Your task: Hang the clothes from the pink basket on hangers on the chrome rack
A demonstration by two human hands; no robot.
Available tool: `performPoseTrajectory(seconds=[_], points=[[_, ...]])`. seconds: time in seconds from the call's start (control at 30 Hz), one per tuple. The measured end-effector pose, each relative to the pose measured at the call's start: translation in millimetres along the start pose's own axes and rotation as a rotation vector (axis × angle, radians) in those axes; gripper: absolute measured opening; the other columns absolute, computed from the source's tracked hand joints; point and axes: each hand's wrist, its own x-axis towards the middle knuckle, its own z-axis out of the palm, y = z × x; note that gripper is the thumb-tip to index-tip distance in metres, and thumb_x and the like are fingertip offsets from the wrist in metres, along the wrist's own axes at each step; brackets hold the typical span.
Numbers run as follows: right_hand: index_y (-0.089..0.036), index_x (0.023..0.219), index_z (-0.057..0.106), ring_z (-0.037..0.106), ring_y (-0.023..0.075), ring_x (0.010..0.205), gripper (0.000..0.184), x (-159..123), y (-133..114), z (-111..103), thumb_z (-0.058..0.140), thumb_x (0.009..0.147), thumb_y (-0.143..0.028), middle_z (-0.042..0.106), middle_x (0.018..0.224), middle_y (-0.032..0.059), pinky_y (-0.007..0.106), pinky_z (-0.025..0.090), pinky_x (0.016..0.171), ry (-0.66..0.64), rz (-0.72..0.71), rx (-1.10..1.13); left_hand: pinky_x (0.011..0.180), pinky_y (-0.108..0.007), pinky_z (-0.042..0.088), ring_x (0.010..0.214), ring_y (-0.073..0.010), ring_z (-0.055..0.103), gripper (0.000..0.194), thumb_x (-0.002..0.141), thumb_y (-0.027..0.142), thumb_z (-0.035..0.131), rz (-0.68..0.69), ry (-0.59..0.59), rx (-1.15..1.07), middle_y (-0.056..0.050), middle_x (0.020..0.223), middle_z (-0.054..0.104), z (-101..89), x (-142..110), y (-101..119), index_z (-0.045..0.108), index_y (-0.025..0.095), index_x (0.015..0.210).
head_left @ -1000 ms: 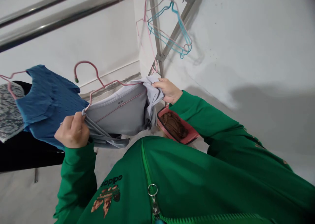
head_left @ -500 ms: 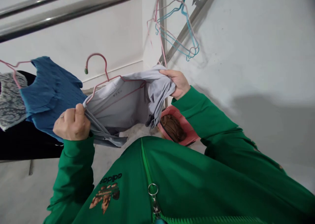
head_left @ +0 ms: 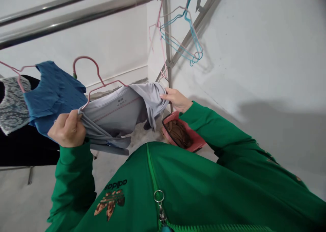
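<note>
Head cam: left hand (head_left: 67, 129) closed tight on the near edge of a pale grey T-shirt (head_left: 115, 114), held up in the air. Pink wire hanger (head_left: 95, 76) sits partly inside the shirt. Right hand (head_left: 177, 100) narrow, fingers (head_left: 169, 95) on the far shoulder; grip unclear. Blue knit top (head_left: 54, 96) hangs just left. Pink plastic basket (head_left: 183, 135) with brown contents sits below the right forearm.

Two hands (head_left: 67, 129) (head_left: 177, 100), one grey shirt (head_left: 114, 113), one blue top (head_left: 54, 96), one pink basket (head_left: 197, 144)
</note>
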Motion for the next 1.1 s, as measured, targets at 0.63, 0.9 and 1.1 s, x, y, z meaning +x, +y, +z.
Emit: performPoseTrajectory(seconds=[0.63,0.9,1.1], points=[[-0.013,0.123,0.053,0.059,0.0156,0.105,0.047,2,-93,51,0.064,0.084,-0.038,0.063,0.113,0.0082,0.032,0.048,0.092,-0.405,-0.714,-0.682,0.058,-0.025,0.037,0.061,-0.0136,0.053,0.021,0.085,0.024,0.054,0.104,-0.018,-0.161,-0.005,0.066,0.062,22.9,-14,36,0.074,0.019,0.086],[-0.008,0.081,0.063,0.054,0.0066,0.067,0.035,4,-63,74,0.046,0.097,-0.035,0.065,0.076,0.0036,0.02,0.046,0.066,-0.614,-0.582,-0.738,0.068,-0.025,0.047,0.072,-0.0146,0.06,0.018,0.084,0.029,0.057,-0.087,-0.399,-0.619,-0.003,0.077,0.065,9.7,-20,41,0.071,0.018,0.079],[-0.01,0.085,0.067,0.057,0.0098,0.07,0.026,-28,-51,57,0.05,0.094,-0.028,0.065,0.077,0.0038,0.024,0.048,0.068,-0.551,-0.674,-0.728,0.063,-0.023,0.043,0.068,-0.011,0.056,0.008,0.076,0.023,0.063,-0.524,-0.596,-0.741,0.002,0.074,0.066,-35.1,-26,4,0.07,0.02,0.079]])
